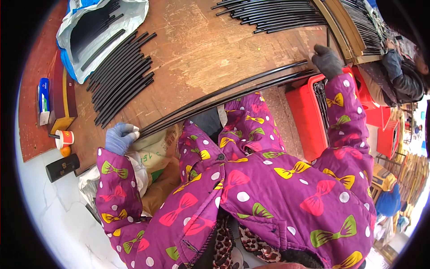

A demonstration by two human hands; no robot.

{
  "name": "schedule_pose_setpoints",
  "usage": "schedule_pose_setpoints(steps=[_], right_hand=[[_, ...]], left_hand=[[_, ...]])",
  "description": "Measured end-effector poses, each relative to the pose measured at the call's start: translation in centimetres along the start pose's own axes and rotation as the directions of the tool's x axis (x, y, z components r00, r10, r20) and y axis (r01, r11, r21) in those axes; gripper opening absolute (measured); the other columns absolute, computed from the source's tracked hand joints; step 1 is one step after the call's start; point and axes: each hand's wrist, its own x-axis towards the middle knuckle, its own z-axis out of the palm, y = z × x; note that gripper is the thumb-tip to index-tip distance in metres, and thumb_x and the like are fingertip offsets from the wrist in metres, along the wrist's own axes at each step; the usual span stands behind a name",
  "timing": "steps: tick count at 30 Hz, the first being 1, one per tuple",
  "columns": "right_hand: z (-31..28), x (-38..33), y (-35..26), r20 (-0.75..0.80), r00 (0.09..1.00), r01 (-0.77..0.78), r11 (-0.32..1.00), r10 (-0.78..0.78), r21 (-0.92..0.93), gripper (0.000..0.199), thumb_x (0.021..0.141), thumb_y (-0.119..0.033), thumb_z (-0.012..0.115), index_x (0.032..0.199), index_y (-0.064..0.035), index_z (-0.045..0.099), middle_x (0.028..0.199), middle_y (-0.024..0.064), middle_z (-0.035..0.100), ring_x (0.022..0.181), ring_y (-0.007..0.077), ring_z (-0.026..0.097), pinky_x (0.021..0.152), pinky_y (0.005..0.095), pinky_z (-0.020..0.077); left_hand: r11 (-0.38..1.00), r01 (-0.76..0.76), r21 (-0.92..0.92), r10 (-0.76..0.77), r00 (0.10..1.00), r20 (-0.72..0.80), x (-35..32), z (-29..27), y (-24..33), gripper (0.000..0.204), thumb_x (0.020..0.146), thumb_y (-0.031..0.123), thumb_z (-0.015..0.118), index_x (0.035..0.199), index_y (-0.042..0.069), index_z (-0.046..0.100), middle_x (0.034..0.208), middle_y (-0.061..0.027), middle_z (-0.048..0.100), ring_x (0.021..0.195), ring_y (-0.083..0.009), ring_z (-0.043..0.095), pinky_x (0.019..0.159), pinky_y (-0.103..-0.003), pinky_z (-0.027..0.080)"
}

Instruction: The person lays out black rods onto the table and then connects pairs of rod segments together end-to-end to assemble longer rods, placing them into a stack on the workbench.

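My left hand [120,138], in a pale blue glove with whitish fingertips, pinches the near left ends of several long thin black rods [215,102]. They run slightly bowed along the table's near edge, up to the right. Close to their far ends is my right hand [328,62], in a dark grey glove. Its fingers are loosely curled and look apart, and I see no rod between them. A pile of shorter black rods [121,76] lies left of centre, beside a white and blue bag [134,13] with more black rods inside.
More black rods [273,15] lie at the table's far side, beside a wooden frame [342,31]. A red bin [304,121] stands below the right edge. At left are a paper cup [65,140] and a black case [62,168]. A co-worker's gloved hand [392,62] is at far right.
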Motion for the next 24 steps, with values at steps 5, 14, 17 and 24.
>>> schedule_pose_setpoints(steps=[5, 14, 17, 24], right_hand=[[1.4, 4.1, -4.8, -0.117, 0.993, -0.016, 0.993, 0.002, -0.114, 0.034, 0.074, -0.02, 0.054, 0.106, -0.0098, 0.056, 0.099, 0.0156, 0.059, 0.096, 0.0298, 0.055, 0.083, 0.0362, 0.0423], [0.5, 7.0, -6.7, 0.131, 0.966, 0.258, 0.81, -0.223, -0.526, 0.032, 0.071, -0.009, 0.051, 0.103, -0.0142, 0.052, 0.099, 0.013, 0.056, 0.095, 0.0338, 0.052, 0.079, 0.0431, 0.0419], [0.0, 5.4, -9.0, 0.074, 0.896, 0.386, 0.686, -0.438, -0.617, 0.035, 0.07, -0.006, 0.052, 0.103, -0.0171, 0.052, 0.101, 0.0113, 0.055, 0.098, 0.0326, 0.05, 0.083, 0.045, 0.0386], [0.4, 1.7, -16.3, 0.124, 0.715, 0.678, 0.638, -0.688, -0.364, 0.043, 0.063, 0.0, 0.054, 0.103, -0.013, 0.051, 0.098, 0.009, 0.052, 0.097, 0.029, 0.048, 0.083, 0.0429, 0.0355]], left_hand=[[0.994, -0.105, 0.04, 0.107, 0.993, -0.047, -0.2, -0.1, -0.4, 0.015, 0.066, 0.003, 0.067, 0.081, 0.001, 0.065, 0.076, -0.0044, 0.057, 0.071, -0.0131, 0.056, 0.065, -0.024, 0.044], [0.833, -0.174, 0.526, 0.406, 0.837, -0.367, 2.7, -0.3, 0.4, 0.022, 0.073, 0.019, 0.061, 0.094, 0.012, 0.061, 0.098, -0.0092, 0.056, 0.086, -0.0261, 0.055, 0.076, -0.033, 0.044], [0.774, -0.062, 0.63, 0.408, 0.81, -0.422, 2.7, -0.1, 0.9, 0.024, 0.072, 0.017, 0.063, 0.094, 0.01, 0.061, 0.099, -0.008, 0.056, 0.089, -0.0253, 0.054, 0.077, -0.032, 0.043], [0.645, -0.109, 0.756, 0.436, 0.866, -0.246, 3.5, -0.3, 0.1, 0.026, 0.069, 0.014, 0.064, 0.093, 0.008, 0.057, 0.088, -0.0089, 0.053, 0.085, -0.029, 0.051, 0.076, -0.036, 0.042]])
